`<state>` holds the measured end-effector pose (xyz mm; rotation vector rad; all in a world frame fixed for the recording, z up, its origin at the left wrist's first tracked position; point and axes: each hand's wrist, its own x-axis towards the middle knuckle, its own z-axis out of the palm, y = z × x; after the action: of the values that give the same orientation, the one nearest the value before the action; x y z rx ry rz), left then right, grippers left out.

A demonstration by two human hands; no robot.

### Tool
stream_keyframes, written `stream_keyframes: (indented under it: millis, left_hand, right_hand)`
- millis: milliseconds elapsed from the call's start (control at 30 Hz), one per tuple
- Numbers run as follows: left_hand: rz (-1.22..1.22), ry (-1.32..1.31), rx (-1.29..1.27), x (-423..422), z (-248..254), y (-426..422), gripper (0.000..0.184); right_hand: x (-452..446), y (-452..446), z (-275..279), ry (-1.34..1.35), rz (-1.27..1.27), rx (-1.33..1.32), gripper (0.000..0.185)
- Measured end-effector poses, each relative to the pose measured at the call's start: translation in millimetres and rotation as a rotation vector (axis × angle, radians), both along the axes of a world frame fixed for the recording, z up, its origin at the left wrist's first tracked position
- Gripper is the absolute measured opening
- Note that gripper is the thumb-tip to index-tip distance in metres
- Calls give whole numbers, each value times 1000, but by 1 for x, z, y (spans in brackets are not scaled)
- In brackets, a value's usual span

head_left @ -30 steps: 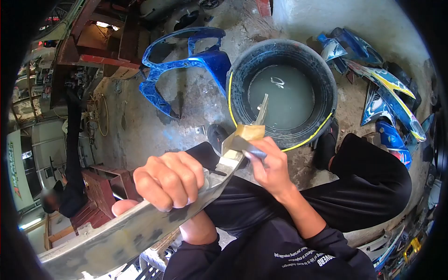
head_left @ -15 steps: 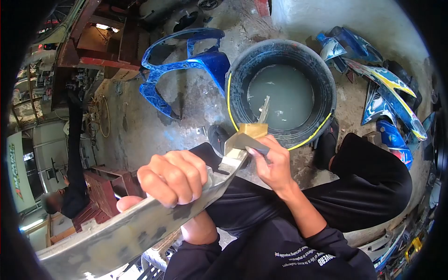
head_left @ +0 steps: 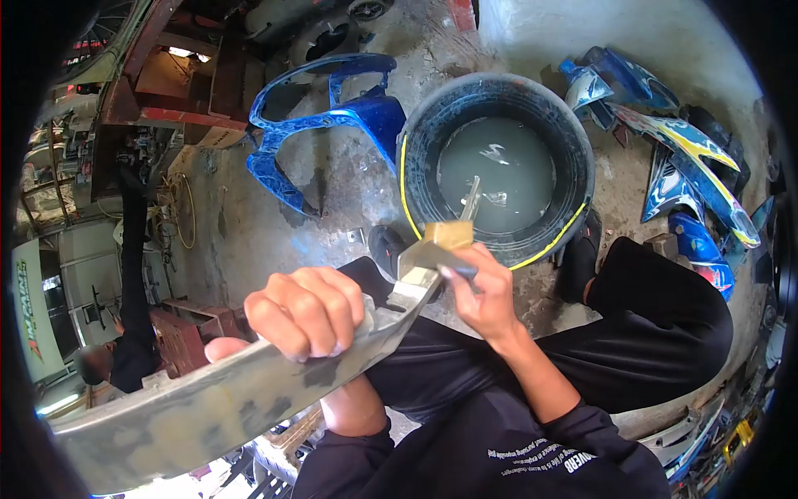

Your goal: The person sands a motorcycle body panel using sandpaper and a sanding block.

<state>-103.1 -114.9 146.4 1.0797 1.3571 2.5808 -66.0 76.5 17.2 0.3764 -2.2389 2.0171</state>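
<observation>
A long, curved plastic panel (head_left: 224, 407), patchy grey and cream, runs diagonally across my lap, its narrow tip over the bucket. My left hand (head_left: 307, 312) is closed over the panel's upper edge, knuckles up. Near the narrow end, my right hand (head_left: 484, 295) pinches a folded sheet of sandpaper (head_left: 428, 256), grey with a tan part, against the panel. The fingertips behind the sheet are partly hidden. Beyond the sheet stands a black bucket (head_left: 578, 158) of cloudy water (head_left: 499, 158).
A blue plastic fairing frame (head_left: 357, 116) lies on the concrete floor left of the bucket. Several blue, white and yellow fairing pieces (head_left: 690, 145) lie to the right. Another person (head_left: 133, 358) sits by reddish wooden furniture (head_left: 179, 337) at the far left.
The panel and both hands have shifted very slightly to the left. Reflections on the water have changed shape. Both hands keep their grips.
</observation>
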Motion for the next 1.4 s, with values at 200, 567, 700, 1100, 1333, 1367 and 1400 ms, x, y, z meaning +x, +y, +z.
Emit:
stream_keyframes:
  millis: [200, 567, 700, 1100, 1333, 1367, 1400]
  left_hand:
    - [-28, 24, 26, 1, 1, 2, 68]
    - [-32, 14, 5, 0, 4, 10, 68]
    - [-19, 42, 19, 8, -1, 6, 67]
    - [-8, 32, 27, 15, 3, 4, 68]
    - [-30, 65, 30, 12, 3, 3, 68]
    - [-36, 74, 33, 13, 3, 2, 68]
    - [-34, 60, 31, 14, 2, 0, 68]
  right_hand:
    - [2, 1, 5, 38, 57, -65, 16]
    - [3, 7, 14, 35, 79, -56, 12]
    - [6, 4, 10, 5, 50, 5, 13]
    - [13, 2, 15, 63, 126, -212, 13]
    - [10, 7, 11, 52, 105, -104, 12]
    - [14, 9, 14, -15, 159, -188, 13]
    - [15, 5, 15, 4, 95, -151, 13]
